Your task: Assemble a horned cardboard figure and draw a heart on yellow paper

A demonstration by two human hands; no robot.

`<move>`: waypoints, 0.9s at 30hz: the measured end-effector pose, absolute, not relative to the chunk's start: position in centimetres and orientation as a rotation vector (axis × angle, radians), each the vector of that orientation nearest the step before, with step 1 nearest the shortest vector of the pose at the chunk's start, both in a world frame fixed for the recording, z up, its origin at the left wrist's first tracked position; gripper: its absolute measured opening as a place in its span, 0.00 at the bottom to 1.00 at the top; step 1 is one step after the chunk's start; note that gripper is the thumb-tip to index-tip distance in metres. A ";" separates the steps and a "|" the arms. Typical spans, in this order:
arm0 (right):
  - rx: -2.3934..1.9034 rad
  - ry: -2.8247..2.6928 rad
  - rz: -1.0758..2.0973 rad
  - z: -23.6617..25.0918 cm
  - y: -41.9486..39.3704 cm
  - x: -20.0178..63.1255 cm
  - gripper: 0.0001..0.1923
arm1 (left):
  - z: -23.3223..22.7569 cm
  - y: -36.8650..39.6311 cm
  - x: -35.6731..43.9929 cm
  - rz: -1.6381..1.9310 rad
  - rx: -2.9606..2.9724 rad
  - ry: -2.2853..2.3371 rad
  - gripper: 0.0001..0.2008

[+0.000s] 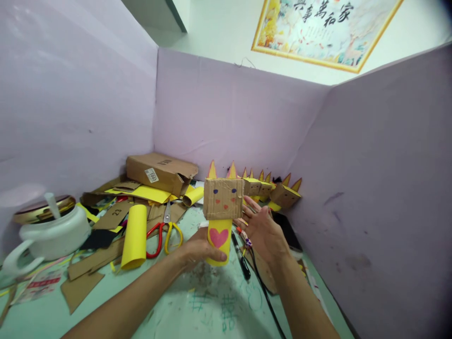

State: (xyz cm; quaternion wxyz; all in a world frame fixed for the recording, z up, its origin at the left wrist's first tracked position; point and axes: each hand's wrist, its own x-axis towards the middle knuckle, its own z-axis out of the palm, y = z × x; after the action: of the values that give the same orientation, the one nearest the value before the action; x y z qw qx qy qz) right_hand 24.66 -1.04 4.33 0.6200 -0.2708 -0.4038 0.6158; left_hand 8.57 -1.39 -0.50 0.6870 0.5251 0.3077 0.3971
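Observation:
My left hand (202, 248) is wrapped round the yellow paper-tube body of a cardboard figure (223, 199). The figure stands upright, with a square brown head, blue eyes, red marks, two pointed yellow ears and a pink heart on its body. My right hand (263, 230) is spread beside it, palm turned up, with nothing in it. Below the right hand lie a black marker (241, 256) and a tool with a patterned end and a black cable (246, 238). Several similar figures (285, 194) stand behind, partly hidden by the held one and my right hand.
Scissors with red and yellow handles (167, 230) and a yellow paper tube (135, 235) lie left of my hands. Cardboard scraps (113, 215), a cardboard box (160, 170) and a white pot (56, 233) are further left. Lilac panels (233, 113) enclose the green table (197, 310).

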 end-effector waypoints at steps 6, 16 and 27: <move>-0.463 -1.086 1.462 3.0 -0.8 24.3 0.24 | -0.2 -1.8 8.8 0.789 1.204 0.705 0.13; -0.515 -1.090 1.332 2.9 -1.7 24.6 0.23 | -2.0 -1.2 9.2 0.813 1.171 0.678 0.17; -0.443 -1.030 1.447 1.0 -1.4 25.9 0.23 | -4.0 -2.3 9.8 0.570 1.076 0.393 0.25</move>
State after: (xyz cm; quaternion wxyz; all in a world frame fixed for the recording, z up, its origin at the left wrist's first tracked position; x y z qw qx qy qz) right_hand 25.90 -1.45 1.04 0.6095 -0.1917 -0.4462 0.6266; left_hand 9.83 -2.30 -3.98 0.8023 0.5019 0.1833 0.2661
